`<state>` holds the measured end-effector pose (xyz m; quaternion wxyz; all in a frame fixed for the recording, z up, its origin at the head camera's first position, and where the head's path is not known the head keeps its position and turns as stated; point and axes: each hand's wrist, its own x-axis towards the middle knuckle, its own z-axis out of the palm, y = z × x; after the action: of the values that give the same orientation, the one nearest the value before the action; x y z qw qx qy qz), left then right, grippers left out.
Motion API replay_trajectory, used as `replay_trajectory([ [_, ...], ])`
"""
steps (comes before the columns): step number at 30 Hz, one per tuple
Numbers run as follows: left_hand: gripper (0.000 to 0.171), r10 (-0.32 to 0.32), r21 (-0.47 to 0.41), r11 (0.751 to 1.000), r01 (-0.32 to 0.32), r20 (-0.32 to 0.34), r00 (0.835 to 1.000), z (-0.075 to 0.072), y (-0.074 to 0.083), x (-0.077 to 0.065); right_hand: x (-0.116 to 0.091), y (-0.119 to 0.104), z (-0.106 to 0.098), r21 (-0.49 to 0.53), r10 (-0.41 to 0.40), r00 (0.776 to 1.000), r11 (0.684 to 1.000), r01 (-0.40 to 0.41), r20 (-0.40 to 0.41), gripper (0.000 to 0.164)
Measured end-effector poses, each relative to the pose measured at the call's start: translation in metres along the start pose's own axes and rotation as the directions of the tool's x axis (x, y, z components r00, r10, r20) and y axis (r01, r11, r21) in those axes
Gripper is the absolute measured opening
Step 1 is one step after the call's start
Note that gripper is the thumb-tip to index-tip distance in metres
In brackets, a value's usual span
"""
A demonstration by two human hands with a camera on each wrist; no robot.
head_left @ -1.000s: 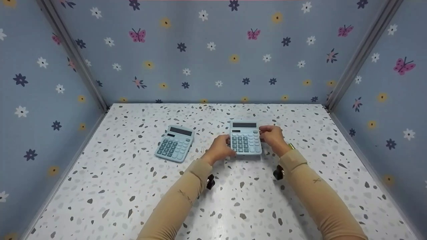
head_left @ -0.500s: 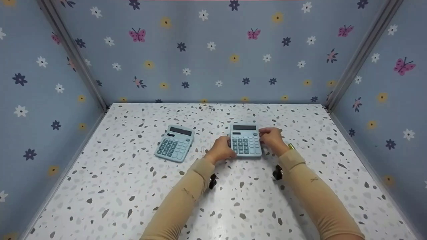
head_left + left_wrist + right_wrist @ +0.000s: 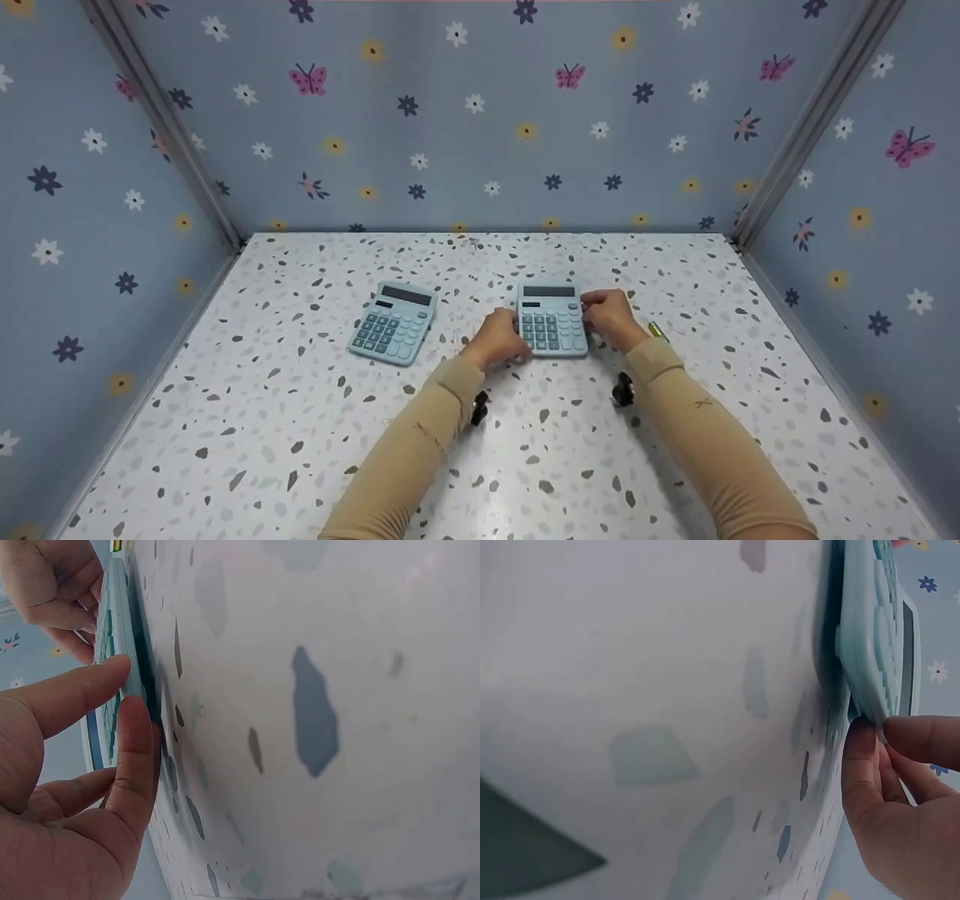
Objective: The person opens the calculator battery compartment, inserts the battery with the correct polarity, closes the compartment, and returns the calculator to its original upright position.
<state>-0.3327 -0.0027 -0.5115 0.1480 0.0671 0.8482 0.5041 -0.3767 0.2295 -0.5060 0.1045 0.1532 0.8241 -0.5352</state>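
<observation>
Two light-blue plastic calculators with dark display strips reach me through the head camera: the angled calculator (image 3: pixel 394 324) and, my landmark, the held calculator (image 3: pixel 553 321). The angled calculator lies face up, well to the landmark's left, on a white tabletop (image 3: pixel 300 457) speckled with grey chips. At the landmark's left edge, near its front corner, I see the left hand (image 3: pixel 496 337) pinching it. The held calculator sits face up between both hands, nearly square to me; the left wrist camera gives me shadow under it, but I cannot tell whether it touches the tabletop. At the landmark's right edge, the right hand (image 3: pixel 611 320) grips it between fingertips above and below the rim. Farther right of the landmark, a small yellow-green banded object (image 3: pixel 658 330) lies partly behind the tan sleeve (image 3: pixel 705 409).
</observation>
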Motion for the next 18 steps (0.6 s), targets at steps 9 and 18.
replay_trajectory([
  [9,0.050,0.027,0.004,1.000,-0.027,0.012,1.000,0.0003,0.0013,-0.0019,0.0028,0.0021,0.0019,-0.003,-0.019,1.000,1.000,0.019,-0.006,0.049],
  [18,0.053,0.010,0.031,0.999,-0.011,0.006,1.000,-0.0010,0.0016,-0.0029,0.0026,-0.0001,0.0002,0.013,0.005,1.000,1.000,-0.004,-0.006,0.052],
])
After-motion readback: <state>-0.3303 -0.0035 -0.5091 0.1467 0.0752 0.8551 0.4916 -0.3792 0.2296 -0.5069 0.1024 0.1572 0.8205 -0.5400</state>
